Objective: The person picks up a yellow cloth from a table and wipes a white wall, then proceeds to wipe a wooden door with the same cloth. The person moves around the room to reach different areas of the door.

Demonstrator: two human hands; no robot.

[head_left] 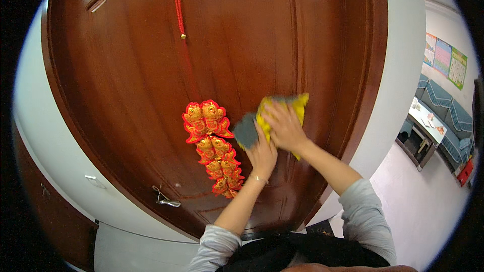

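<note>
flat palms on a yellow-and-grey cloth

my cloth lies against the brown wooden door, just right of the hanging fish ornament, and the step in hand looks like wiping the panel. my right hand presses on the yellow part, its fingers slightly apart and laid out over it rather than clamped. my left hand is at the cloth's lower side; with the blur there, i cannot tell whether its fingers grip a fold or only press.

to do this well, i'd spread the pressure across both palms, follow the grain in overlapping strokes, and work an edge into the moulded groove. near the ornament, smaller strokes make sense, so the cloth doesn't snag its red borders.

the cloth itself looks soft and thin, bright yellow in one part and dull grey in another, with a pointed corner sticking out at the upper right. whether it is one two-sided piece or two layered together is hard to say.
</note>
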